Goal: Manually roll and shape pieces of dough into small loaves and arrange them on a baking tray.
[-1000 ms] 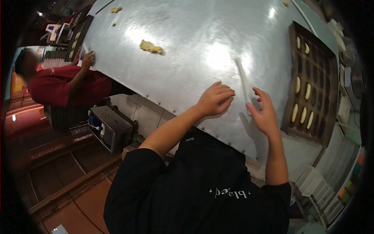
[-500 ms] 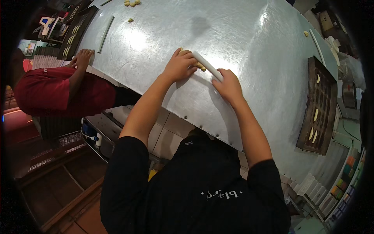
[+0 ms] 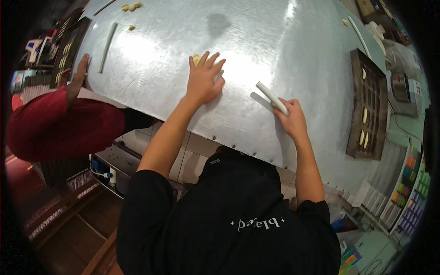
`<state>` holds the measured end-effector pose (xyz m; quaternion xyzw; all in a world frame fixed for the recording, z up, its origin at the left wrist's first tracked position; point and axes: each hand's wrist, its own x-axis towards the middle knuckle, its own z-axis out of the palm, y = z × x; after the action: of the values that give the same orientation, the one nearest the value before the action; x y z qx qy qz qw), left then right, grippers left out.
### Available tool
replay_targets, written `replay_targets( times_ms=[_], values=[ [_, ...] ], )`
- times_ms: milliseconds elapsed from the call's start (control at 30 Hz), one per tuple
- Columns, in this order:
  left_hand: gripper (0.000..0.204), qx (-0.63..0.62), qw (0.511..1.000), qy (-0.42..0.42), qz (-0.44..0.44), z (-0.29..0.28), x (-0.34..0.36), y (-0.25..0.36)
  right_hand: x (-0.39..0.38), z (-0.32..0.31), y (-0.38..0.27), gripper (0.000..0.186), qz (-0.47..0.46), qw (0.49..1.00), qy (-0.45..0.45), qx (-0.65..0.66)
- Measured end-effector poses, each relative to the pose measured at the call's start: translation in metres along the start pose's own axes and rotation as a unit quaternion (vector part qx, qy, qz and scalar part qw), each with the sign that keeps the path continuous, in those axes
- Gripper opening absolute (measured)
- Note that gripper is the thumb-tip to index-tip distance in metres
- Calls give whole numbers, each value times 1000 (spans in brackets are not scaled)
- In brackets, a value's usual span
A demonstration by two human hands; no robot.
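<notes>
At the table, in the head view: I see a person in a black shirt working with both hands over the metal.
Left hand: palm down, fingers spread apart, resting over a yellow dough lump.
Dough lump: partly hidden beneath those fingers; its yellow shows between and past them, so I can't tell its full shape.
Right hand: closed round one end of a pale tube, well apart from the left.
Tube: tilted, its free end pointing up and left, with a shadow beside it; a bit of yellow shows by the fingers, too small to make out.
Just changed: half a second ago the tube lay over the dough between both hands; now it is off to the right, and the left hand alone covers the lump. I'd judge that the tube is out of the dough's way for now.
Right tray: dark and hollowed, holding four pale strips.
Far left: a co-worker's hand by the table edge, near a second tube lying on the metal.
</notes>
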<state>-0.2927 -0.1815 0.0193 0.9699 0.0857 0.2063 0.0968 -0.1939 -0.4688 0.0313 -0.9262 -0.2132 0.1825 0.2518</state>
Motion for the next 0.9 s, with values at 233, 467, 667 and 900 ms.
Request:
replay_targets(
  times_ms=[233,467,667,900],
  values=[
    [53,-281,950,-123,64,48,-29,142,-26,-13,32,48,-3,984,9,180],
    [64,-147,978,-112,102,64,-34,187,-57,-37,83,42,113,956,-1,269],
    [66,-411,896,-150,-81,25,-17,196,-83,-31,96,36,141,959,93,229],
    [52,-134,944,-276,122,23,-34,159,-80,-17,51,38,-189,965,135,-124]
  ],
)
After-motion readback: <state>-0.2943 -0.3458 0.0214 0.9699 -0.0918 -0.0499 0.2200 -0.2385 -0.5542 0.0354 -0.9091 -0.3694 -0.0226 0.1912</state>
